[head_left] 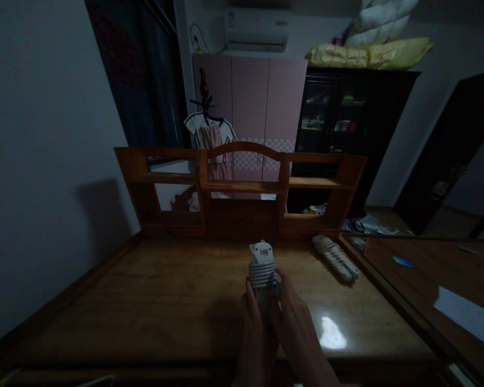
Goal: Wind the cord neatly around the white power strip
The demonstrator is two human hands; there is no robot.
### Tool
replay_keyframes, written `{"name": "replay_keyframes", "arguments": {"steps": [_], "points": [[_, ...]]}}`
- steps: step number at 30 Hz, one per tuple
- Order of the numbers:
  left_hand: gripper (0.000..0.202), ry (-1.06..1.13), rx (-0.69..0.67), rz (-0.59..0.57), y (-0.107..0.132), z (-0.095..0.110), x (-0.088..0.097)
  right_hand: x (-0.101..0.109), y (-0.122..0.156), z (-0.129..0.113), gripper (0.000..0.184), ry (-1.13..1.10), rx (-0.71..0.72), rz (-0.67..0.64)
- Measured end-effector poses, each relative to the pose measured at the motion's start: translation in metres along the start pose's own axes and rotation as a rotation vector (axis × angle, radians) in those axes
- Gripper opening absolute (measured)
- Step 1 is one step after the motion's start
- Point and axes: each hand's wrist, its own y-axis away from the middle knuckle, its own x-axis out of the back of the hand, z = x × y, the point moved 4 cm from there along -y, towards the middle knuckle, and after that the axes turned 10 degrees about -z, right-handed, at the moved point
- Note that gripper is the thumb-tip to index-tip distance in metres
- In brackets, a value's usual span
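Note:
Above the middle of the wooden desk (165,290), a white power strip (262,251) points away from me, with its cord (262,274) wound several times around it. My left hand (253,317) is closed around its lower left side. My right hand (292,309) grips it from the right, close to the cord windings. The near end of the strip is hidden by my hands. A second pale power strip (344,269), also wrapped in cord, lies on the desk at the back right.
A wooden shelf unit (242,186) stands along the desk's back edge. To the right, a lower brown surface (407,279) holds a white sheet (468,314) and a blue card (402,262). A white wall (44,188) borders the left side.

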Motion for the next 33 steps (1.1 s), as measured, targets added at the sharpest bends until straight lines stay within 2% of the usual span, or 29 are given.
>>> {"name": "replay_keyframes", "arguments": {"steps": [4, 7, 11, 15, 18, 21, 23, 26, 30, 33], "points": [[0.078, 0.120, 0.003, -0.034, 0.002, 0.003, 0.000, 0.001, -0.001, 0.003, 0.052, 0.008, -0.060, 0.042], [0.080, 0.251, -0.070, -0.030, -0.001, 0.006, -0.002, 0.003, 0.000, 0.011, 0.057, 0.012, -0.134, 0.134], [0.087, 0.359, -0.069, -0.025, -0.014, 0.007, -0.007, -0.001, 0.002, 0.025, 0.032, -0.001, -0.083, 0.139], [0.085, 0.243, -0.033, -0.093, -0.037, 0.020, -0.007, 0.006, -0.003, 0.036, 0.027, 0.051, 0.032, 0.181], [0.093, 0.103, -0.127, -0.223, -0.058, 0.045, -0.005, 0.027, -0.011, 0.039, 0.027, 0.135, 0.060, 0.257], [0.099, -0.069, -0.188, -0.336, -0.077, 0.072, -0.011, 0.057, -0.022, 0.041, 0.027, 0.219, 0.087, 0.295], [0.097, -0.208, -0.198, -0.346, -0.088, 0.084, -0.022, 0.076, -0.029, 0.047, 0.026, 0.239, 0.100, 0.290], [0.098, -0.300, -0.216, -0.375, -0.105, 0.089, -0.051, 0.097, -0.040, 0.073, 0.023, 0.244, 0.078, 0.269], [0.107, -0.229, -0.181, -0.504, -0.128, 0.074, -0.104, 0.110, -0.059, 0.129, 0.021, 0.250, 0.009, 0.206], [0.115, -0.266, -0.123, -0.537, -0.145, 0.061, -0.134, 0.116, -0.072, 0.161, 0.020, 0.258, -0.018, 0.148]]}}
